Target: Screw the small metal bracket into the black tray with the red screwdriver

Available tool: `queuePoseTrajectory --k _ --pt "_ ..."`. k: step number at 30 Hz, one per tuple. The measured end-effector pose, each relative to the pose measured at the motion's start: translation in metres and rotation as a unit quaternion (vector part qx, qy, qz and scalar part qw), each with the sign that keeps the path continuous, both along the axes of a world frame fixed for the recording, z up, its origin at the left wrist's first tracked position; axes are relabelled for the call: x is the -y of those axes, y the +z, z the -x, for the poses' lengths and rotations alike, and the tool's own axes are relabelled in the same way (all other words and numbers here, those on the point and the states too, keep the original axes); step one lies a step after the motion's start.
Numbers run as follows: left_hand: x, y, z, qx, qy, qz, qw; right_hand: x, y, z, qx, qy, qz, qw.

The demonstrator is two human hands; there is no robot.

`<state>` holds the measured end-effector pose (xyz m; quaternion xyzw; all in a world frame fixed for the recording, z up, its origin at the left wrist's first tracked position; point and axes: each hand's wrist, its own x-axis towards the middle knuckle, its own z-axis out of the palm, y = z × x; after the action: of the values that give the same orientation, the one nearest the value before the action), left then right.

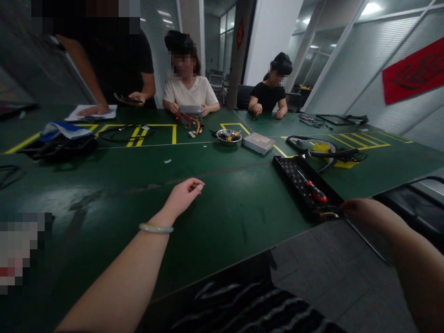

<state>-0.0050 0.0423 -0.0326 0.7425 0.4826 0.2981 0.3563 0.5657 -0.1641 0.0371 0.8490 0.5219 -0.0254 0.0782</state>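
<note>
My left hand (183,195) hovers over or rests on the green table, its fingers pinched together; anything between them is too small to make out. A pale bangle (156,228) circles that wrist. My right hand (369,215) is at the near end of a black tray (289,185), by the table edge. Its fingers are closed and partly hidden, so what they grip is unclear. In the tray lies a red-and-black screwdriver (316,191) with its shaft pointing away. A thin metal rod (369,243) slants down below my right hand; whether it is held cannot be told.
Beyond the tray are a grey metal box (258,143), a steel bowl (229,137) of small parts and a black looped item (317,145) with yellow pieces. Three people are across the table; one holds a box with coloured cables (194,121). A black chair (416,203) stands right.
</note>
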Motion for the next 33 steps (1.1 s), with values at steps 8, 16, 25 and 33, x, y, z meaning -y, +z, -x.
queuePoseTrajectory --k 8,16,25,33 --pt "0.003 0.004 0.0 -0.007 0.0 0.01 1.0 -0.021 0.007 0.028 -0.019 -0.019 0.091 0.996" --pt "0.002 0.003 -0.001 -0.002 -0.004 0.005 1.0 -0.039 0.005 0.035 -0.001 -0.058 0.166 0.984" --pt "-0.002 -0.003 0.0 -0.001 -0.005 -0.004 1.0 -0.048 0.005 0.038 0.002 -0.087 0.168 0.982" --pt "0.0 0.0 0.0 -0.003 -0.002 0.012 1.0 -0.054 0.009 0.036 -0.02 -0.022 0.052 0.998"
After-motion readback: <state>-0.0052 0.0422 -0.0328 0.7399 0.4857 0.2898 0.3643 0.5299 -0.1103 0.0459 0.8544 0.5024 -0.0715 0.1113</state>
